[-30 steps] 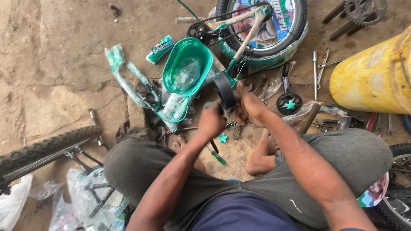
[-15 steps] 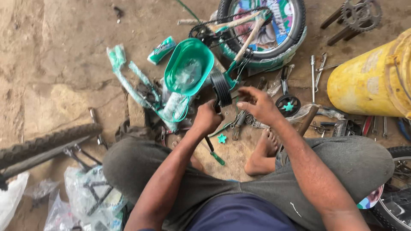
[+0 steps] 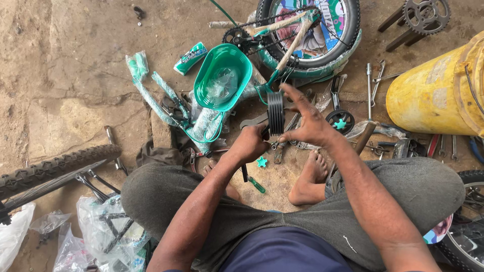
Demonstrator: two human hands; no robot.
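Note:
I sit on the ground with my knees spread. A small black ribbed wheel [image 3: 276, 112] stands on edge between my hands. My right hand [image 3: 308, 121] grips its right side, fingers spread over the rim. My left hand [image 3: 250, 142] is closed on a dark tool or axle at the wheel's lower left; the exact part is hidden by my fingers. Beyond the wheel lie a green plastic basket [image 3: 222, 76] and a wrapped green bicycle frame [image 3: 166, 98]. A second small black wheel with a teal hub [image 3: 340, 121] rests on the ground to the right.
A bicycle wheel with a colourful disc [image 3: 308, 31] lies at the top, a yellow drum [image 3: 437, 93] at right, a crankset [image 3: 423, 14] top right. Spanners [image 3: 369, 83] and pliers are scattered about. A knobbly tyre [image 3: 53, 168] and plastic bags [image 3: 101, 229] lie at left.
My hands have lifted the black wheel slightly and my right hand's fingers have spread wider over its rim. The view has shifted a little.

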